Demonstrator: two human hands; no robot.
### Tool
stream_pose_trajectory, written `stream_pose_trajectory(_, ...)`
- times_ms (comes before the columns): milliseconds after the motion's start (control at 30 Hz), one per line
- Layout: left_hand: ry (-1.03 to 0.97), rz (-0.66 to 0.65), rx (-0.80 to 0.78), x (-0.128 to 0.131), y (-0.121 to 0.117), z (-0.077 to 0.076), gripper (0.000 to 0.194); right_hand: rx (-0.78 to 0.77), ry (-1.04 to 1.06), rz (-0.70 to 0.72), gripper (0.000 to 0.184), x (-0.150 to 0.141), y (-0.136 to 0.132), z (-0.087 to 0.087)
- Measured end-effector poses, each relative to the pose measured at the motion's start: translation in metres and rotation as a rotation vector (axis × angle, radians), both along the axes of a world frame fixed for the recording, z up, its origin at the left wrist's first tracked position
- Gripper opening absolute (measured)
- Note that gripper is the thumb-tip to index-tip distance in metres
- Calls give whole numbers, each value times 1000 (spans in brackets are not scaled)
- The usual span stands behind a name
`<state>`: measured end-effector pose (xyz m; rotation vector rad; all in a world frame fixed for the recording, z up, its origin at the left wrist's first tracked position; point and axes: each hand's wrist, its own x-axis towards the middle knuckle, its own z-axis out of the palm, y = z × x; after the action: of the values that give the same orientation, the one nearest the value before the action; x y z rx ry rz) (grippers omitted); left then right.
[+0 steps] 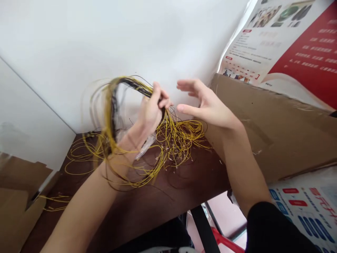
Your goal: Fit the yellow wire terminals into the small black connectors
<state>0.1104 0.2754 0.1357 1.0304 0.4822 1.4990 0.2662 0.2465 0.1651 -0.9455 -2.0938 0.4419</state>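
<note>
A bundle of thin yellow and black wires (133, 84) is gripped in my left hand (154, 105), its fingers wrapped round it above the table. The bundle arches to the left and hangs down over my left forearm, partly blurred by motion. Below the hand, loose yellow wires (181, 137) spread in a tangle with small pale ends among them. My right hand (205, 100) is raised just to the right, fingers and thumb apart, holding nothing and not touching the wires. A piece of clear plastic (145, 147) lies partly behind my left wrist.
The dark brown table (195, 186) meets a white wall (147, 35) at the back. A large cardboard box (265, 137) stands at the right, with a printed red and white poster (297, 56) behind it. More cardboard (18, 193) and some yellow wire ends (56, 199) are at the left.
</note>
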Motion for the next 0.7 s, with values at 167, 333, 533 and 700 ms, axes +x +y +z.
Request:
stream_pose_trajectory(167, -169, 6, 5, -19, 2, 17, 60, -537, 137, -145, 51, 27, 24, -60)
stream_pose_trajectory(333, -214, -10, 11, -16, -2, 26, 64, -1054, 328, 8, 52, 14, 42, -94)
stream_pose_trajectory(533, -276, -52, 22, -7, -2, 25, 63, -1107, 457, 186, 20, -10, 44, -106)
stream_pose_trajectory(700, -282, -22, 51, -16, -3, 37, 60, -1099, 668, 105, 7, -5, 46, -96)
